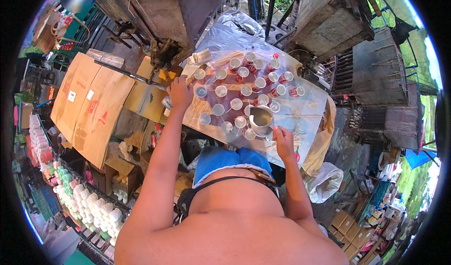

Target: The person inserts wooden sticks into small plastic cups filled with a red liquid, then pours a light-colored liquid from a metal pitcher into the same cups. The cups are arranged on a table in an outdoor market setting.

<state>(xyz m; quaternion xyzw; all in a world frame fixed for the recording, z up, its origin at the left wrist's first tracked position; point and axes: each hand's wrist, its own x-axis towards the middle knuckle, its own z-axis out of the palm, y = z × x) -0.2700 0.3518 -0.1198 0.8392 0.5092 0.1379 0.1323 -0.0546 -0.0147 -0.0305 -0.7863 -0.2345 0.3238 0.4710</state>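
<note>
My right hand [283, 141] grips the handle of a pouring jug [261, 120], which holds a murky liquid, above the near part of the table. Around and beyond the jug stand several small cups [236, 104] with thin wick-like sticks in many of them; some have dark red sides. At the table's left edge, my left hand [181, 90] is near a cup [199, 74] and a brownish stick-like thing [194, 77]; whether its fingers touch either cannot be told. A small red ball-like thing [275, 55] shows at the far cups.
Plastic sheeting [299, 124] covers the table. Large worn metal tanks [162, 15] stand beyond it on both sides. Cardboard [93, 106] lies at the left, above a long rack of white, green and pink candle-like pieces [91, 201]. A white sack [326, 182] is at the right.
</note>
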